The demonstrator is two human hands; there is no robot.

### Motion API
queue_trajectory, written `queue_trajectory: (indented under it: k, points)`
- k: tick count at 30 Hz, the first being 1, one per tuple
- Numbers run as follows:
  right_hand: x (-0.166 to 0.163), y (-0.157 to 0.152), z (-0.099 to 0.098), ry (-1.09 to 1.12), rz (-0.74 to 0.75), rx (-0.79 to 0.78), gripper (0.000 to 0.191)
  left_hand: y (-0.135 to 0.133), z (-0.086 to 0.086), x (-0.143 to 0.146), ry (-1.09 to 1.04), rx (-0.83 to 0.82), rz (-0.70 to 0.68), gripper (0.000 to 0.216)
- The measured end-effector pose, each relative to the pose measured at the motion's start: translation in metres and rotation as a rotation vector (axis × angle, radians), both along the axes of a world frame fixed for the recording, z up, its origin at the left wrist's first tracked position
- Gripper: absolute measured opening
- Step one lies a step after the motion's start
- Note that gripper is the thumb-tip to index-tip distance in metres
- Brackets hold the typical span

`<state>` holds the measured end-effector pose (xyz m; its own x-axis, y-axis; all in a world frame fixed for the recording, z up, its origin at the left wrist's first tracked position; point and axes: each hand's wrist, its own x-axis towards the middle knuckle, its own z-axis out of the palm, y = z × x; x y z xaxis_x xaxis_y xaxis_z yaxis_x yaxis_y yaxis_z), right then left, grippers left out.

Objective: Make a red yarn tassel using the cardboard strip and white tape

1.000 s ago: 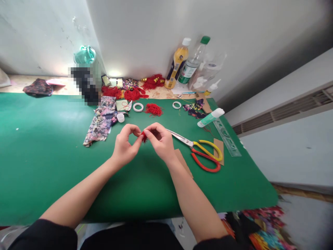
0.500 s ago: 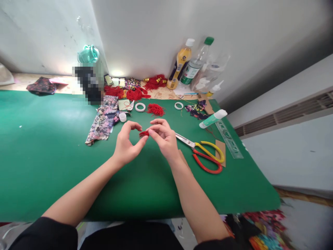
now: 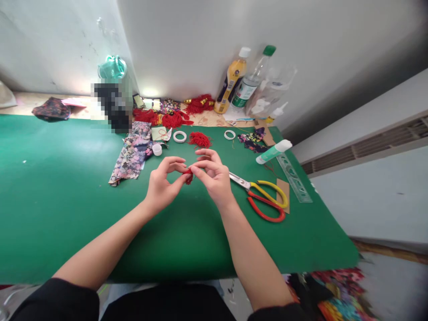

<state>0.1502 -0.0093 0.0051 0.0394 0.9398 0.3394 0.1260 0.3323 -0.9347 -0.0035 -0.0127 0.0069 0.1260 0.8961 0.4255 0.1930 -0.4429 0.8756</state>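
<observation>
Head view, left to right. Flowered cloth [image 3: 129,156] lies on the green mat [image 3: 67,200], a small white cap [image 3: 157,150] just beside it, both well clear of my fingers. My left hand [image 3: 165,183] comes next: thumb and forefinger in a narrow pinch on the red tuft [image 3: 189,177], the other fingers loosely curled. Tuft sits between my two hands, its loose part hanging below the fingertips, over the mat. Good handling here, I judge: light, even pressure, strands lying together, tips close so none slips out. Beyond it, a red thread heap [image 3: 199,139]. My right hand [image 3: 214,176] pinches the tuft's upper end, thumb to forefinger with hardly a gap, remaining fingers raised and spread; exact contact too small to tell. Steady wrists probably help most. Further right, scissors [image 3: 267,196], blade tips hidden behind that hand; then a glue stick [image 3: 274,151], untouched.
</observation>
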Motion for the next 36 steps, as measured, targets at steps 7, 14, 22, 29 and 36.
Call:
queue_trajectory:
  k: [7, 14, 22, 29, 36]
  points:
    - [-0.001, 0.001, -0.001, 0.096, -0.004, -0.02, 0.012, -0.002, -0.002, 0.003, -0.018, -0.024, -0.022, 0.026]
    - [-0.005, -0.002, 0.001, 0.185, 0.055, -0.073, 0.019, -0.004, -0.001, 0.005, 0.01, 0.003, 0.013, 0.026]
    - [-0.01, -0.008, 0.003, 0.219, 0.146, -0.165, 0.022, -0.004, 0.002, 0.005, 0.024, 0.06, 0.001, 0.023]
    - [-0.011, -0.009, 0.005, 0.229, 0.164, -0.154, 0.023, -0.005, 0.0, 0.006, -0.01, 0.034, -0.01, 0.027]
    - [-0.011, -0.007, 0.004, 0.203, 0.156, -0.091, 0.019, -0.005, 0.0, 0.006, -0.12, -0.115, -0.053, 0.026]
